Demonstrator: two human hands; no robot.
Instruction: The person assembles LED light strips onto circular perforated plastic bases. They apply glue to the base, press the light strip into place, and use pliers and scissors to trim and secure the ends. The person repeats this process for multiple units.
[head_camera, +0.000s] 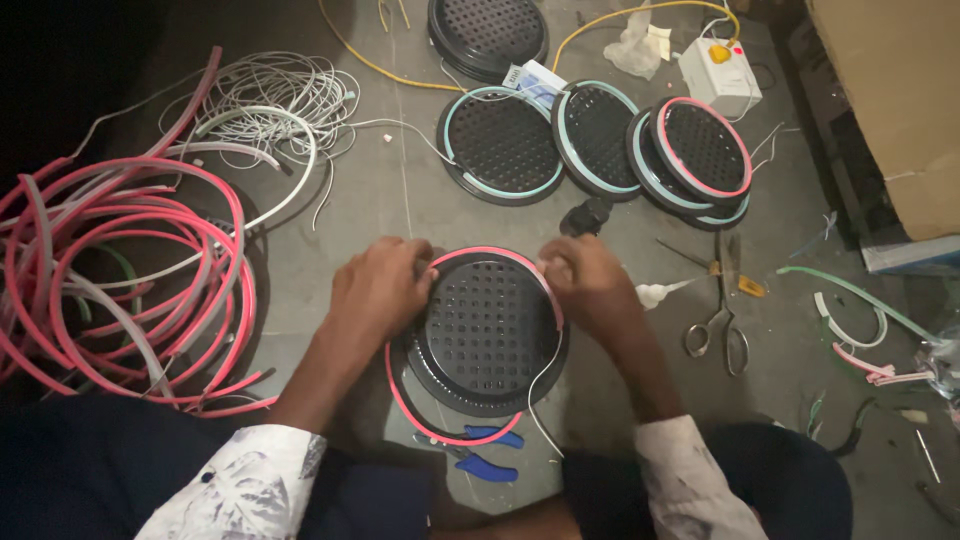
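My left hand (378, 290) and right hand (585, 283) each keep a tight grip on the pink strip (452, 436), pinching it against the rim of the black perforated disc (487, 330) lying on the floor (400, 190) between my knees, seating it there.

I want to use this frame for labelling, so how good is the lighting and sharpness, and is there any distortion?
Head view: light falls mainly on the middle floor, where the left hand, right hand and black perforated disc are evenly lit and fairly sharp; the top-left corner is nearly black, dimming the pink tubing coil; the scissors show slight glare; edges look mildly wide-angle stretched.
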